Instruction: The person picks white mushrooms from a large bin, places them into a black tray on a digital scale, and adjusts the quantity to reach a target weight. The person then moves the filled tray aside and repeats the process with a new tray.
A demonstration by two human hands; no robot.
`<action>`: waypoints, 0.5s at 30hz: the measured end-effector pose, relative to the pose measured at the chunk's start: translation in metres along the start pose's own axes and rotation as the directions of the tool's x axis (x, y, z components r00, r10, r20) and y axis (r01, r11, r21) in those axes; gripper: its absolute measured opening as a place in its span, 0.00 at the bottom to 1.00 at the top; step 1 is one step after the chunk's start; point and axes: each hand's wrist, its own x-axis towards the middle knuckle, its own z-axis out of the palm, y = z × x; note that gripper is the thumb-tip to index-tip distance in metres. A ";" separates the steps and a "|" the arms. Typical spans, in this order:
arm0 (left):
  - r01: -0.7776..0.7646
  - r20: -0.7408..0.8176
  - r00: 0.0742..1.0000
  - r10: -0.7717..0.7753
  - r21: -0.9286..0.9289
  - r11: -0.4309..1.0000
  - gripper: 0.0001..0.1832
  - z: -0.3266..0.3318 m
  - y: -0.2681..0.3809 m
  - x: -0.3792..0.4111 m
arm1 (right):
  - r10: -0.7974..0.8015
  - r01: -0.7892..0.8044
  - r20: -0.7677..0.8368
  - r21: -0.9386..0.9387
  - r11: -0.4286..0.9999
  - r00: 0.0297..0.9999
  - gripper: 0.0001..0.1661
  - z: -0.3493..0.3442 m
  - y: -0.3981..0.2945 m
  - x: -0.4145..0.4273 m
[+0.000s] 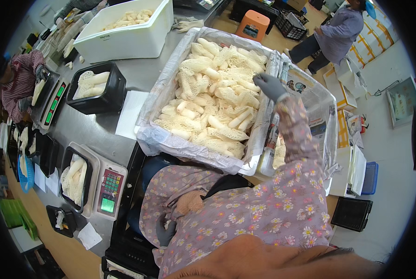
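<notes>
My right hand (271, 87), in a grey glove, is at the right side of a foam box lined with newspaper (260, 139). Its curled fingertips reach the edge of a heap of pale bamboo mushrooms (216, 96) with lacy net skirts. Whether anything is pinched there cannot be made out. Low by my lap is my gloved left hand (165, 230), fingers bent, with a small whitish patch beside them; a grip is unclear. Left of the box, a digital scale (111, 186) with a lit display carries a black tray (88, 185) of mushrooms (74, 181).
On the steel table (99, 134) stand a black bin (98, 103), a white foam box (124, 45) and a small black container (70, 223). Another newspaper-lined box (328, 115) adjoins at right. A co-worker (19, 83) is at the far scale; a person (337, 38) stands behind.
</notes>
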 end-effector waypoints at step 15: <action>0.146 -0.157 0.956 -0.248 -0.481 0.865 0.25 0.002 0.012 -0.009 | 0.034 0.053 0.135 -0.591 0.805 0.990 0.16 0.040 -0.025 0.050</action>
